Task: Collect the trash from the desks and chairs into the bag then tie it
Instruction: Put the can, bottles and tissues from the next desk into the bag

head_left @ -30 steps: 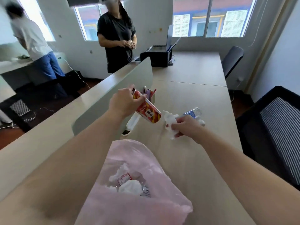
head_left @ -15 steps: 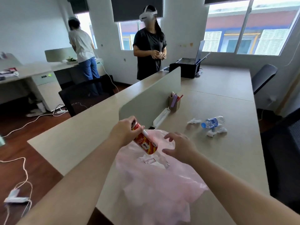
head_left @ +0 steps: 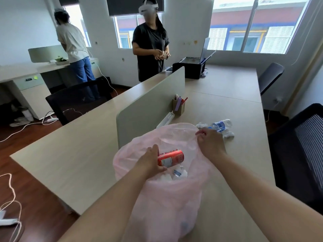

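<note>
Far left of and beyond the pink bag [head_left: 166, 203], a person in a white shirt [head_left: 73, 44] stands at a wall desk, back to the camera. Nearer the bag on that side, a black chair [head_left: 76, 100] faces the long desk [head_left: 70, 154] on which the bag sits. A grey divider panel [head_left: 150, 102] rises just behind the bag's left rim; beyond it a person in a black shirt [head_left: 150, 49], wearing a white headset, stands with both hands together at the waist. The left hand [head_left: 150, 163] reaches over the bag's near-left rim and grips a red can [head_left: 172, 158], which lies on its side within the open mouth, above pale crumpled waste inside. Just behind the bag are a long white strip [head_left: 165, 120] and a brown pen holder [head_left: 179, 106]. The right hand [head_left: 211, 144] pinches the bag's far-right rim; the two hands are apart. Just right of that rim, on the desk, lie a clear water bottle [head_left: 221, 124] and crumpled tissues [head_left: 229, 134]. Well right of the bag stands a black mesh chair [head_left: 300, 154].
</note>
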